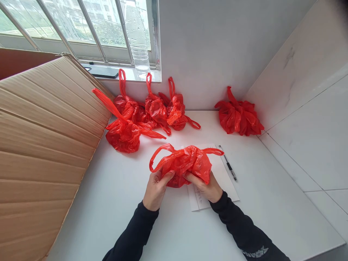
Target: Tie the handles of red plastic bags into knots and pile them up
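Observation:
Both hands hold one red plastic bag above the white table, over the near-left part of some paper sheets. My left hand grips its left lower side, thumb on the front. On the right lower side my right hand has its thumb pressed into the plastic, and its other fingers are hidden behind the bag. The bag's two loop handles stick out, one to the left and one to the right. What the bag contains cannot be seen. Beneath it lie the paper sheets with handwriting, and a black pen rests at their right edge.
Several knotted red bags sit at the back left, and another red bag is in the back right corner. A large open cardboard box stands at left. A water bottle and a phone are on the windowsill.

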The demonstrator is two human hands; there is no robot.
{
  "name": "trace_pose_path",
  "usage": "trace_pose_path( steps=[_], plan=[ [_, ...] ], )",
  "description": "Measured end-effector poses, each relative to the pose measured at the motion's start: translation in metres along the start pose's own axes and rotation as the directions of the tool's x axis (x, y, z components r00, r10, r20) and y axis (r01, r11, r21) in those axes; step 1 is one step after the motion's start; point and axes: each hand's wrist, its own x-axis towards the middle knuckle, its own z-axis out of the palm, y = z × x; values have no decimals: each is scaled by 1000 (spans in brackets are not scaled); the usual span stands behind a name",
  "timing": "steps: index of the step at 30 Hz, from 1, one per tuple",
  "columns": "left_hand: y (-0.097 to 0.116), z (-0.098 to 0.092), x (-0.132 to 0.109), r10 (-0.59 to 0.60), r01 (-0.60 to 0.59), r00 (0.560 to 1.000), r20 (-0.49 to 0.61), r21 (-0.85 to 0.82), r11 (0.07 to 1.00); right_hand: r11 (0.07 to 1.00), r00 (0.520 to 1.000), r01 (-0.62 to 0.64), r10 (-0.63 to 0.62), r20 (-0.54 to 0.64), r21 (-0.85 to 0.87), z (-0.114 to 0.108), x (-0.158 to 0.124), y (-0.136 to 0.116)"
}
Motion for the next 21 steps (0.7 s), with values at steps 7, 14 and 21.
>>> trace_pose_path(
  steps=[7, 14, 21],
  plan=[
    [-1, 0, 0, 4, -4, 1000, 7, -7, 1000, 1000, 1000, 1, -1, 11, 24, 0, -1, 1],
    [1, 2, -1, 2, -2, 1000, 0, -37, 999, 999, 1000, 17, -18, 16, 43, 0, 0, 1],
    [3, 5, -2, -18, 16, 1000, -20, -61, 998, 998, 999, 32, -33, 20, 47, 0, 1, -2]
  ],
)
